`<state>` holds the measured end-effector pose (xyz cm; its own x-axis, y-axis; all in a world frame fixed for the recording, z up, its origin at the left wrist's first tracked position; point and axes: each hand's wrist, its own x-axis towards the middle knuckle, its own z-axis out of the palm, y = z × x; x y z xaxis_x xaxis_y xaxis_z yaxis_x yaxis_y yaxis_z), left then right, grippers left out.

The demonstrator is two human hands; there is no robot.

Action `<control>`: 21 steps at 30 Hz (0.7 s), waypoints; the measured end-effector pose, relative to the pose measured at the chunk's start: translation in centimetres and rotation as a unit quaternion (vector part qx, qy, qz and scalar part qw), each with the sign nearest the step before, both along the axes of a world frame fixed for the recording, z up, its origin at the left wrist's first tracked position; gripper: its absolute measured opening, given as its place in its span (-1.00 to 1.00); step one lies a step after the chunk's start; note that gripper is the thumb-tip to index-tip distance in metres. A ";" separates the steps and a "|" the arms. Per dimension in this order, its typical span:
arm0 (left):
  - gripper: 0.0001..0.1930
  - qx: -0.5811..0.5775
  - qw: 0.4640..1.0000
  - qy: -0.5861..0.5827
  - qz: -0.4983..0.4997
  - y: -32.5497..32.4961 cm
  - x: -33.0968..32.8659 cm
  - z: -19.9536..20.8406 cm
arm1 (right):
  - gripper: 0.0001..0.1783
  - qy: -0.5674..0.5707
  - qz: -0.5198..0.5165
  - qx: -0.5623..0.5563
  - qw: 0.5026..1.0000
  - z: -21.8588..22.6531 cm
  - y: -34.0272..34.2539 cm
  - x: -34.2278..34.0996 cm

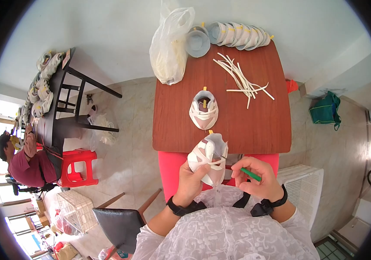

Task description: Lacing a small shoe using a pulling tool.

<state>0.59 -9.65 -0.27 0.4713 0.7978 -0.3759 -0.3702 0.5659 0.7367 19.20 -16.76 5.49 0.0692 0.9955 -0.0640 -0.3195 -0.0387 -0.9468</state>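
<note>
My left hand (189, 183) grips a white and pale pink shoe upper (212, 149) at the table's near edge, thumb across its side. White laces or straps cross its front, and a yellow tab stands at its collar. Close by on the right, my right hand (261, 181) pinches a slim green-handled tool (251, 174), its working end toward the upper; the tip is too small to make out. A second shoe upper (203, 116) with yellow tabs stands on the brown table (176, 125) just beyond. Farther off lies a loose bunch of white laces (242, 80).
A translucent plastic bag (170, 56) and stacked shoe uppers (241, 35) line the table's far edge. At left, another person (33, 160) sits by a dark table of uppers near a red stool (78, 167). A white crate (302, 184) stands at right, a black chair (118, 227) lower left.
</note>
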 end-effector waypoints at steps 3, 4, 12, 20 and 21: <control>-0.64 0.004 1.000 0.001 0.011 -0.1 -0.1 0.0 | -0.91 0.043 -0.018 -0.019 0.999 -0.3 0.2 0.5; -0.64 0.001 1.000 0.001 0.009 0.0 0.0 0.1 | -0.91 0.042 -0.019 -0.020 0.999 -1.0 -0.1 0.9; -0.64 -0.003 1.000 -0.005 -0.001 -0.2 0.2 0.4 | -0.89 0.123 -0.087 -0.095 0.984 -1.0 0.6 -0.5; -0.68 0.001 1.000 0.003 -0.015 -0.5 0.5 0.8 | -0.92 -0.124 -0.050 0.054 0.990 -2.3 1.1 -1.2; -0.68 0.001 1.000 0.003 -0.015 -0.5 0.5 0.7 | -0.89 -0.170 -0.055 0.098 0.979 -2.6 1.2 -1.5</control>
<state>1.12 -10.17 0.47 0.4922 0.7843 -0.3777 -0.3492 0.5754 0.7396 17.72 -15.52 2.88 0.1602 0.9718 0.1728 0.0226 0.1715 -0.9849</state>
